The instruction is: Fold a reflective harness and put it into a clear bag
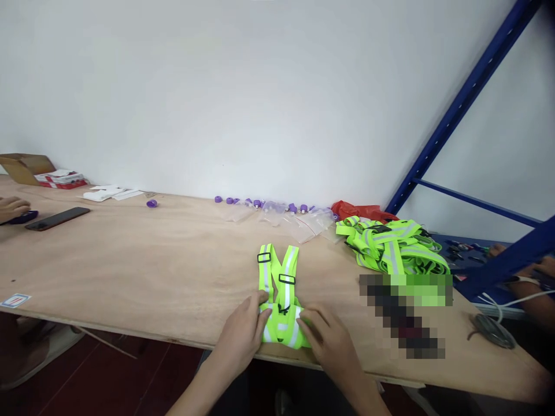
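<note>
A neon-green reflective vest [281, 327] of elastic straps lies at the table's front edge, its lower part folded into a bundle. Two shoulder straps with silver stripes and black buckles stretch away from me over the wood. My left hand [243, 323] grips the bundle's left side, thumb on top. On the opposite side, the fingers of my right hand [326, 332] are bent and pinch the right edge. The undersides of the bundle and some fingertips are hidden.
A heap of similar green vests [394, 245] lies right, before a red plastic bag [362, 211]. Clear bags [303, 225] and small purple items line the wall. A phone [58, 218] and another person's hand [14, 208] are left; a blue rack [466, 104] stands right.
</note>
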`<action>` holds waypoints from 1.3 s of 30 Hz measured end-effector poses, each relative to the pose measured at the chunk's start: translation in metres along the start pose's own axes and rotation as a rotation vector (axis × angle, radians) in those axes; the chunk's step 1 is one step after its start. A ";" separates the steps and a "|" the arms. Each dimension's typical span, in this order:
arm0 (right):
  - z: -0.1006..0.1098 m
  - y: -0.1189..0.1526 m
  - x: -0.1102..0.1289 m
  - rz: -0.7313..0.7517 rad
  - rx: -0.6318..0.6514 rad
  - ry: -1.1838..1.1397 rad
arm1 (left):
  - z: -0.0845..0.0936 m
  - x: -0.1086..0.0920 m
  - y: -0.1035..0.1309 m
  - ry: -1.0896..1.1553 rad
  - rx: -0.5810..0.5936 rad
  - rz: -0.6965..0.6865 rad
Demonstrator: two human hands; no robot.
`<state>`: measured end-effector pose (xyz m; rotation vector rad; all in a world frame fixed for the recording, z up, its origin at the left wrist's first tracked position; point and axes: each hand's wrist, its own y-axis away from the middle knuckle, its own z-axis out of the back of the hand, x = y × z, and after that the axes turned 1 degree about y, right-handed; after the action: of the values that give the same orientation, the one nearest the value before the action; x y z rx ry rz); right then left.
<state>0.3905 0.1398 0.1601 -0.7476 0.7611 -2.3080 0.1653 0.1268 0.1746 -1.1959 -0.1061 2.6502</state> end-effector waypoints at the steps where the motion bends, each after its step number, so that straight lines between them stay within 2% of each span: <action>1: 0.000 0.003 0.001 0.071 -0.016 0.034 | 0.002 0.002 0.002 0.015 0.014 -0.011; 4: 0.006 0.012 0.004 0.205 0.031 0.098 | 0.006 0.009 0.004 0.004 -0.011 -0.102; 7: 0.011 0.019 0.004 0.230 0.092 0.128 | 0.007 0.013 0.006 -0.122 -0.076 -0.233; 10: 0.015 0.024 0.005 0.197 0.133 0.100 | 0.009 0.015 0.012 -0.234 -0.016 -0.361; 13: 0.018 0.028 0.006 0.144 0.181 0.044 | 0.013 0.016 0.021 -0.257 0.078 -0.424; 15: 0.021 0.030 0.006 0.086 0.202 -0.007 | 0.016 0.014 0.025 -0.234 0.124 -0.411; 18: 0.023 0.027 0.007 -0.089 0.209 -0.082 | 0.022 0.005 0.022 -0.140 0.152 -0.336; 22: 0.023 0.004 0.005 -0.296 0.285 -0.177 | 0.021 -0.007 0.003 -0.030 0.123 -0.191; 25: 0.018 -0.019 -0.002 -0.364 0.385 -0.208 | 0.012 -0.008 -0.013 -0.064 0.063 -0.165; 27: 0.013 -0.028 -0.007 -0.358 0.354 -0.129 | 0.004 -0.008 -0.020 -0.093 -0.008 -0.135; 29: 0.007 -0.031 -0.011 -0.300 0.261 0.012 | -0.002 -0.007 -0.025 -0.087 -0.082 -0.122; 33: 0.005 -0.023 -0.007 -0.015 0.193 0.135 | -0.006 -0.006 -0.027 -0.100 -0.159 -0.272; 36: 0.013 -0.012 -0.002 0.016 0.188 0.081 | -0.003 -0.003 -0.025 -0.165 -0.159 -0.360; 39: 0.024 0.001 0.003 -0.027 0.257 0.038 | 0.003 -0.001 -0.014 -0.172 -0.075 -0.438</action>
<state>0.4051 0.1290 0.1765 -0.6022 0.4596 -2.3907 0.1658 0.1405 0.1795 -0.8433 -0.4459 2.3672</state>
